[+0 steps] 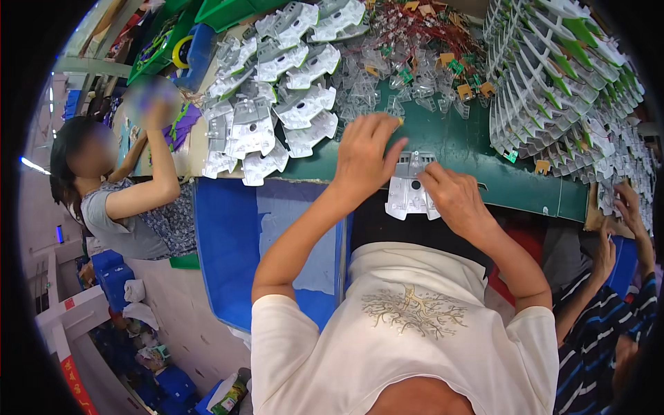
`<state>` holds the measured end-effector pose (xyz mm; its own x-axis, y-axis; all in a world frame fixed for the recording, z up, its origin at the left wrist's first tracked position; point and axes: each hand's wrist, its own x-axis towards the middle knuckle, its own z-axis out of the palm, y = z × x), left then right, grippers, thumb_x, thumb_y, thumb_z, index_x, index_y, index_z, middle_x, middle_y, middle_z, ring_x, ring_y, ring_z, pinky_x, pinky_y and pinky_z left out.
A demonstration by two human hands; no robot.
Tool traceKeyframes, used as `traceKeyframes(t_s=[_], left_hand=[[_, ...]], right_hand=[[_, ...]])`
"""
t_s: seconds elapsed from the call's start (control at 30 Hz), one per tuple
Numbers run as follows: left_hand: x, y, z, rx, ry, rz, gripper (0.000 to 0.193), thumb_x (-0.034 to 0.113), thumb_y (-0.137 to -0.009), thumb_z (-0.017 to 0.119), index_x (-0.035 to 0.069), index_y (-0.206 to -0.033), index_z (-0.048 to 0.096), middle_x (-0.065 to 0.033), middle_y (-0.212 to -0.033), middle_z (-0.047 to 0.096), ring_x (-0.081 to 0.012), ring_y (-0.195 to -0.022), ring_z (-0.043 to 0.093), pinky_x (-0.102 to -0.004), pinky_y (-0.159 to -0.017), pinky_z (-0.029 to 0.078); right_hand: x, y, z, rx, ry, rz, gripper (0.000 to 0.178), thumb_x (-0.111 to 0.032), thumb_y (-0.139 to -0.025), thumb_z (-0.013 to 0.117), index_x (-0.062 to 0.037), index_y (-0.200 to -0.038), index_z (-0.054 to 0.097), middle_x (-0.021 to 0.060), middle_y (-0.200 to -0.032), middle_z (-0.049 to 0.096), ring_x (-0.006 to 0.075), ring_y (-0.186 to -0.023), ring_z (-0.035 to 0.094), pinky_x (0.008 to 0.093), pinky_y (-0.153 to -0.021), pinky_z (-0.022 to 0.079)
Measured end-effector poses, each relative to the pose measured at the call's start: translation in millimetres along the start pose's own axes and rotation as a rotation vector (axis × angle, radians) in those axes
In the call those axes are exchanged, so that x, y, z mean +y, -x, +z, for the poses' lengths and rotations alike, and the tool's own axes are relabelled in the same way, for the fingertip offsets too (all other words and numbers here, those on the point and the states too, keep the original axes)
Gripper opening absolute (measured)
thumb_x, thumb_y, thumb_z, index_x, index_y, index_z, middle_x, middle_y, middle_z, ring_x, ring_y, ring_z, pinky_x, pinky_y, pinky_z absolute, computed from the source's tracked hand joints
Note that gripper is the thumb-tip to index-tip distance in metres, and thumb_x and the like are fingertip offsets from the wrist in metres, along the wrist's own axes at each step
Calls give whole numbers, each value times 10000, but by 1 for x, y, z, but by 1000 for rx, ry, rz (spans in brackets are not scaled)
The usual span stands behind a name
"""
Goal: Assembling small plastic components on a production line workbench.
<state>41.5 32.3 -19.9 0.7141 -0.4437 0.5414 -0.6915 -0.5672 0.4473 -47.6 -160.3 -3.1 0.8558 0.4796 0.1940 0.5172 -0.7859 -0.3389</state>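
Note:
My right hand (458, 196) grips a silver-white plastic housing (408, 197) by its right side, at the near edge of the green tabletop. The housing has a round dark hole in its middle and slots along its top. My left hand (366, 153) is raised just above and left of it, with the thumb apart from the bent fingers. Its fingertips come close to small clear plastic pieces (356, 93) on the table. A tiny yellowish spot shows at one fingertip; I cannot make out what it is.
Similar housings (304, 111) are piled at left, with tall stacks (553, 76) at right. Red wires with small boards (429, 24) lie at the back. A blue bin (228, 277) stands below the table at left. Co-workers sit on both sides; one's hands (626, 207) reach the right stacks.

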Motion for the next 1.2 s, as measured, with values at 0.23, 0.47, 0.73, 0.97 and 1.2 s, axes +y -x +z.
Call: traceKeyframes(t_s=[0.23,0.47,0.73,0.97,1.2], left_hand=[[-1,-10,12,-126,-123,-114,352,68,-786,731,29,-1113,606,-120,-951,636,-316,-912,603,-418,-797,433],[28,38,-18,-149,255,-75,363,-49,-777,741,-13,-1117,619,-153,-1042,655,-333,-929,640,-408,-797,516],[23,42,-9,-214,110,170,228,-16,-770,702,-2,-997,696,-116,-1064,667,-283,-973,656,-385,-821,512],[27,44,-3,-153,101,150,237,57,-747,777,28,-974,716,-70,-958,706,-252,-969,671,-365,-825,490],[29,63,22,43,356,-110,375,-18,-733,783,32,-1092,688,-73,-941,719,-268,-935,662,-370,-771,508]], right_hand=[[0,1,-2,8,-66,31,164,37,-737,636,-8,-891,602,110,-909,563,291,-759,664,417,-603,534],[16,0,-4,-21,-76,-5,223,-10,-778,600,-51,-989,657,69,-926,591,290,-782,668,397,-605,512],[25,1,8,82,-117,-106,199,-14,-767,677,-27,-962,643,71,-912,639,266,-754,676,367,-591,525],[17,0,6,115,-280,141,212,-64,-825,740,-40,-972,589,86,-909,637,284,-738,666,376,-597,519],[14,12,-7,118,-226,211,181,-148,-820,754,-33,-918,654,94,-908,584,306,-769,647,414,-631,516]])
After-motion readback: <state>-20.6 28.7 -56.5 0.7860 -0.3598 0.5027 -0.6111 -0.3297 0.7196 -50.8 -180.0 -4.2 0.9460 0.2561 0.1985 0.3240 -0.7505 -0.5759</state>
